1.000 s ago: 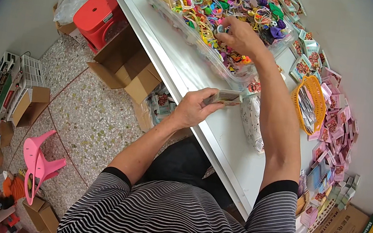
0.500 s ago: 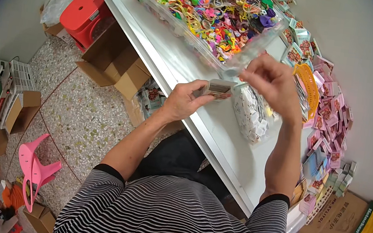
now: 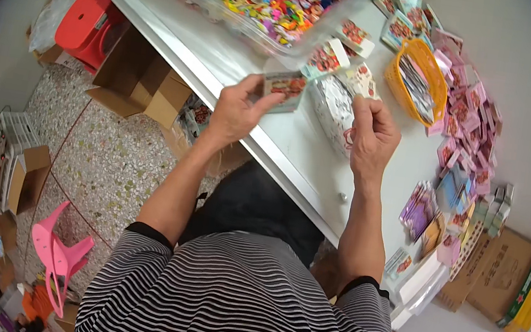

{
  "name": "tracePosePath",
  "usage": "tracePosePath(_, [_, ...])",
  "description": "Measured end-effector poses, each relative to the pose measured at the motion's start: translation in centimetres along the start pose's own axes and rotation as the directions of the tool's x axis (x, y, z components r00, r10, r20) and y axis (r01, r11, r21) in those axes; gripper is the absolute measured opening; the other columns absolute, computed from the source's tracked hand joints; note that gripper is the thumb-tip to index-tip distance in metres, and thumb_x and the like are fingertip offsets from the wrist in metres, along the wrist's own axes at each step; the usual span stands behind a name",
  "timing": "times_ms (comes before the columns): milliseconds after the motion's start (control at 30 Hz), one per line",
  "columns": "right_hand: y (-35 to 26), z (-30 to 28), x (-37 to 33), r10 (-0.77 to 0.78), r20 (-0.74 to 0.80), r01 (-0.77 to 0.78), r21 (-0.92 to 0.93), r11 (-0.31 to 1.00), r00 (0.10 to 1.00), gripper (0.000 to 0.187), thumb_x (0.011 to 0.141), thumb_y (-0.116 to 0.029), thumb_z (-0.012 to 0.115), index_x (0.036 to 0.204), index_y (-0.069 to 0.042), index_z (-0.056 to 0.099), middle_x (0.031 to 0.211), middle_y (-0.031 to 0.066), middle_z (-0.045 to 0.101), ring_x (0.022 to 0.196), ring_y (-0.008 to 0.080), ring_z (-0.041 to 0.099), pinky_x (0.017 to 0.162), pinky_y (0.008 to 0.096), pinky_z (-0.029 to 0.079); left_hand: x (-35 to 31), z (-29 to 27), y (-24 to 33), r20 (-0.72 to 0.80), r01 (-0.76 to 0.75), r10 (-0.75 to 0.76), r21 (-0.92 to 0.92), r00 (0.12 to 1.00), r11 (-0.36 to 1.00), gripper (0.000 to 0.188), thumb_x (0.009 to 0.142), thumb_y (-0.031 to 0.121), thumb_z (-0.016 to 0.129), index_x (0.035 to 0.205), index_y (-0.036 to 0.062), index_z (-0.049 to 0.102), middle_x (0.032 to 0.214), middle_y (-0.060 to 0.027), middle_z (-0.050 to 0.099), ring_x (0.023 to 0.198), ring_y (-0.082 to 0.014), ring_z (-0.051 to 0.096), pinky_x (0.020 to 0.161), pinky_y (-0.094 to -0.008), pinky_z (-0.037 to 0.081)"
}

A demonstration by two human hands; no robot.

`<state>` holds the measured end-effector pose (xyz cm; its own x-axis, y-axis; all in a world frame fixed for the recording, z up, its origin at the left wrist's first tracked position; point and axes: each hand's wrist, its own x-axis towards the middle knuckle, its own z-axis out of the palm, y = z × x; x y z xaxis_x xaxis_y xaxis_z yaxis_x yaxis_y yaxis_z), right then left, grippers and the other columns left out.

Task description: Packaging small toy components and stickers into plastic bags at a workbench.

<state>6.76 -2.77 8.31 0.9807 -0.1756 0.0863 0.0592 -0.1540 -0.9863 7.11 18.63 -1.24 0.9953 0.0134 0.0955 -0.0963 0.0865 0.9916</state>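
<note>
My left hand grips a small printed carton, thumb across its front, above the table near the big tub. My right hand has thumb and fingers pinched together beside a clear container of white and silver packets; what is between its fingertips, if anything, I cannot make out. Just beyond those fingertips is a pale printed piece. A green-edged printed carton lies between the tub and the packets. The large clear tub holds many colourful small trinkets and loops.
An orange basket of silvery packets stands to the right. Piles of pink cartons and purple packets line the table's right side. On the left floor are a red stool, an open cardboard box and a pink plastic stool.
My right hand has come down from near the tub's corner to beside the packet container. My left hand still holds the carton, now tilted differently. The whole view has shifted.
</note>
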Motion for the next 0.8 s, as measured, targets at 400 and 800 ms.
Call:
tracePosePath(400, [2.1,-22.1,-9.7,-0.073,-0.245,-0.131,-0.718,0.684,0.967,0.019,0.096,-0.021,0.070,0.105,-0.005,0.068,0.060,-0.0034,0.047,0.055,0.0058,0.042,0.051,0.0255,0.034,-0.2,-0.2,-1.1,0.031,-0.042,0.041,0.020,0.999,0.999,0.024,0.095,0.007,0.071,0.114,-0.0046,0.065,0.102,-0.0070,0.072,0.089,-0.0088,0.065,0.080,-0.0240,0.051])
tracePosePath(800, [8.5,-20.4,-18.0,0.116,-0.266,-0.261,-0.614,0.745,0.957,0.028,0.091,-0.021,0.074,0.105,0.000,0.063,0.062,-0.0009,0.047,0.059,0.0085,0.040,0.053,0.0274,0.035,-2.2,-1.3,0.1,0.097,-0.095,0.094,0.006,0.991,0.995,0.022,0.097,0.005,0.067,0.116,-0.0044,0.065,0.108,-0.0079,0.071,0.097,-0.0094,0.065,0.085,-0.0240,0.051])
